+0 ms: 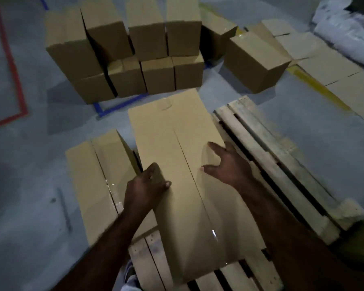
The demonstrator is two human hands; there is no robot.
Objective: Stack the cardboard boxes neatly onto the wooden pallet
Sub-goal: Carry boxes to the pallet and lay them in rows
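Gripping the left edge of the long cardboard box (177,164), our left hand (147,187) has its thumb on the top face and its fingers curled over the side. Our right hand (229,162) lies spread wide at the box's right edge, thumb and forefinger straight on the top. Its other fingers are hidden past the edge, so we cannot tell whether they hook the side. The box lies flat on the wooden pallet (271,154), taped seam up, its long axis running toward 12 o'clock. Just beside it at 9 o'clock lies a second box (93,185), parallel to it. At 12 o'clock a stack of boxes (124,49) stands two tiers high on the grey floor (29,185), with blue tape (118,106) along its near side. A single box (254,61) sits at 1 o'clock, flattened cardboard (334,70) lies at 2 o'clock over a yellow line (322,90), and red tape (14,70) runs at 10 o'clock.
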